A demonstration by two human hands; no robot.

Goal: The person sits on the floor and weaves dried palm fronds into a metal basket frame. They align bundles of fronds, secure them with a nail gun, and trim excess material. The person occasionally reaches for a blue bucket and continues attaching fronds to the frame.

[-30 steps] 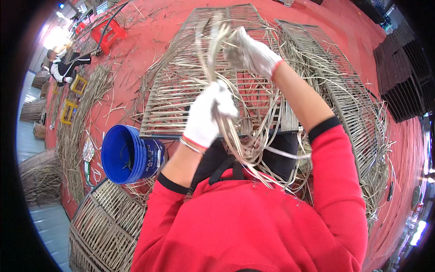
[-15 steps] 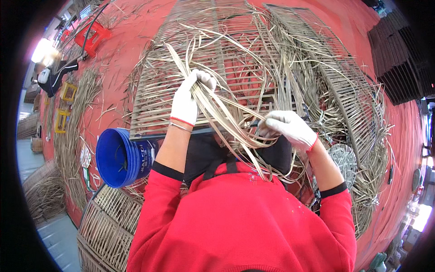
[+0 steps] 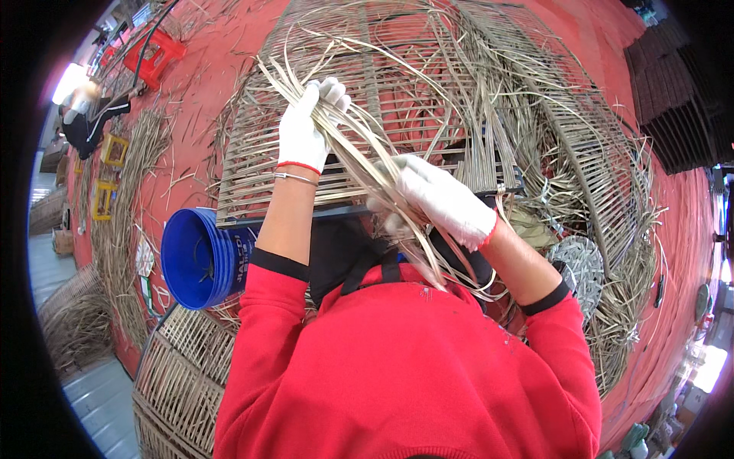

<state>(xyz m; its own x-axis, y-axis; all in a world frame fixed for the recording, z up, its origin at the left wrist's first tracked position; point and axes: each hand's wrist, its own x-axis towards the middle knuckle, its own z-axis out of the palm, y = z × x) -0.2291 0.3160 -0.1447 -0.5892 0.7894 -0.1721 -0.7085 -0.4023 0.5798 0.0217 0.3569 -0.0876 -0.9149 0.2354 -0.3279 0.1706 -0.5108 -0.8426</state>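
A bundle of long, pale flat wicker strips (image 3: 353, 153) hangs slantwise in front of me, its loose ends fanning out above my grip. My left hand (image 3: 304, 131), in a white glove, is closed round the upper part of the bundle. Lower down, my gloved right hand (image 3: 445, 197) wraps round the same strips; its fingertips are blurred and partly behind them. The strips' lower ends trail down to my lap. Beneath and beyond both hands lies a partly woven slatted panel (image 3: 256, 180) on a dark frame, with loose strips across it.
To my left stands a blue bucket (image 3: 173, 284), with another woven panel (image 3: 183, 375) below it. Loose strips (image 3: 126, 252) lie along the red floor (image 3: 200, 122). A red stool (image 3: 157, 57) and yellow crates (image 3: 105, 200) are farther left. Dark stacked panels (image 3: 673, 107) stand at far right.
My right hand has moved left and up along the strips, nearer my left hand. My left hand has shifted slightly up and left, with the bundle still in it.
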